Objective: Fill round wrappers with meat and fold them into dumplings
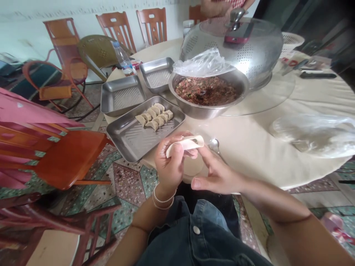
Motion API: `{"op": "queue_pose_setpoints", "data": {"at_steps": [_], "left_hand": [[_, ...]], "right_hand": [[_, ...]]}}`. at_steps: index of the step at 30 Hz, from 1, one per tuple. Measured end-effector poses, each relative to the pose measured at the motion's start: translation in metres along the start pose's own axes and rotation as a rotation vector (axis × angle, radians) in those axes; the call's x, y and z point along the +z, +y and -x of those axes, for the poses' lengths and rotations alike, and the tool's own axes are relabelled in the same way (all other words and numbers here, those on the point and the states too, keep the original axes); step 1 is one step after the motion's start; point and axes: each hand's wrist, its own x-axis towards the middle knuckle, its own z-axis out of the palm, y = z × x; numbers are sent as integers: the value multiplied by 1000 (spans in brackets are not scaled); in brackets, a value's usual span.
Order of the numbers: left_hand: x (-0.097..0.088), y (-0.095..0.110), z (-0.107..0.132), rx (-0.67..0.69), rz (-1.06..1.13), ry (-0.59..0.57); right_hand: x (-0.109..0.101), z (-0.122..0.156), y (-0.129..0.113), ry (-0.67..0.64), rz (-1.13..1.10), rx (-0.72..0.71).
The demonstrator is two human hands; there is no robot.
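Just above the table's near edge, my left hand (170, 162) pinches a folded dumpling (184, 145), thumb on the near side and fingers behind. A bit of dark filling shows at its right end. My right hand (217, 175) is open, thumb apart, with its fingers reaching to the dumpling's right end. Beneath my hands lies a round dough wrapper (194, 167), partly covered by them. Beside it rests a metal spoon (214, 144). Several finished dumplings (155, 116) sit in rows in a metal tray (124, 142) to the left.
Meat filling (205, 92) fills a steel bowl (203, 112) with a plastic bag (203, 63) over its far rim. Two more metal trays (122, 94) stand behind. A large perforated dome cover (257, 55) and a person (219, 7) are beyond. Another plastic bag (316, 135) lies right.
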Motion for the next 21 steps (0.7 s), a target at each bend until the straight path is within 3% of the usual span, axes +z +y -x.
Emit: {"op": "queue_pose_setpoints", "data": {"at_steps": [3,7,11,15,19,21], "left_hand": [[-1,-4,0,62,-107,4],[-5,-4,-2,187,-260,8],[-6,-1,-2,187,-360,5],[-6,3,-2,63,-239,8],[-5,3,-7,-221,-10,-207],[-3,1,-10,-282,22,-235]], "right_hand": [[1,1,-2,9,34,23],[1,0,-1,30,118,-64],[2,-2,2,67,192,-97],[2,-4,4,118,219,-70],[-2,-6,4,144,211,-86],[-4,-5,2,186,178,-83]]}}
